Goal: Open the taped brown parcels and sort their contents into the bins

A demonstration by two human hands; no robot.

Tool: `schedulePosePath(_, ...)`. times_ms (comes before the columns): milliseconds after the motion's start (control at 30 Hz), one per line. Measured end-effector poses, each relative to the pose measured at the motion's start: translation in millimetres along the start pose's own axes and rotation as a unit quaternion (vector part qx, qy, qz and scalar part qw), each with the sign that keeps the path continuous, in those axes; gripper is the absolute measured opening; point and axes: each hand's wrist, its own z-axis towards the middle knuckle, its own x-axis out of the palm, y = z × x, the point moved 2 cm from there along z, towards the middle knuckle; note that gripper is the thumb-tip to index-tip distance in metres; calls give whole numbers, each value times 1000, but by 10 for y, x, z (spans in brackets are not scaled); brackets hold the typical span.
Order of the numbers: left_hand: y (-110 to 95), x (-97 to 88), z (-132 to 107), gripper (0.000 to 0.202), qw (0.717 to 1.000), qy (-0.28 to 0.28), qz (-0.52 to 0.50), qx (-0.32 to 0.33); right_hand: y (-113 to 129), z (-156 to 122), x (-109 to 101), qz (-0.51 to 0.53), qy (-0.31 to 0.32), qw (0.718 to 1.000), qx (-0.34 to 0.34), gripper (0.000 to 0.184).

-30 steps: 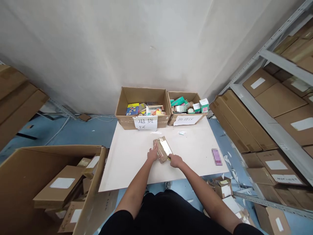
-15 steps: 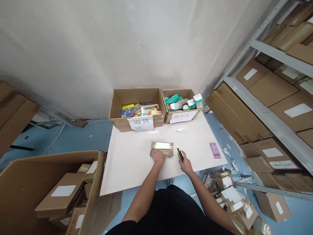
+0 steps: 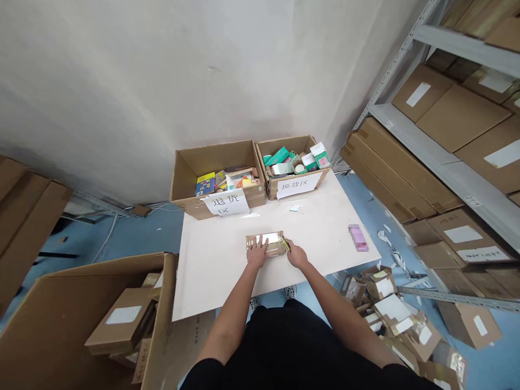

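Observation:
A small taped cardboard box (image 3: pixel 275 249) with a white label lies on the white table (image 3: pixel 211 281). My left hand (image 3: pixel 257 253) rests on its left part, fingers spread over the top. In my right hand (image 3: pixel 298 255) is a yellow and black utility knife (image 3: pixel 287 245), held at the box's right end. The knife's tip meets the box edge there; whether the blade is in the tape is too small to tell.
Two open cartons with paper signs, a left carton (image 3: pixel 190 207) and a right carton (image 3: pixel 270 190), stand at the table's back. A pink blurred item (image 3: pixel 358 238) lies right. A large carton (image 3: pixel 164 303) stands left, discarded boxes (image 3: pixel 392 311) lie right, near a shelf (image 3: pixel 430 141).
My right hand has brought the utility knife left to the box's right end. My left hand has spread its fingers flat over the box. The view has shifted slightly.

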Motion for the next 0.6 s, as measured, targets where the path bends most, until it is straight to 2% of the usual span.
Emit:
schedulePosePath(200, 5, 27, 1, 77, 1000, -22, -14, -2, 8, 68, 16, -30, 18, 999, -7, 65)
schedulePosePath(600, 1, 18, -3, 78, 1000, -21, -4, -6, -56, -101, 0, -41, 35, 999, 1, 64)
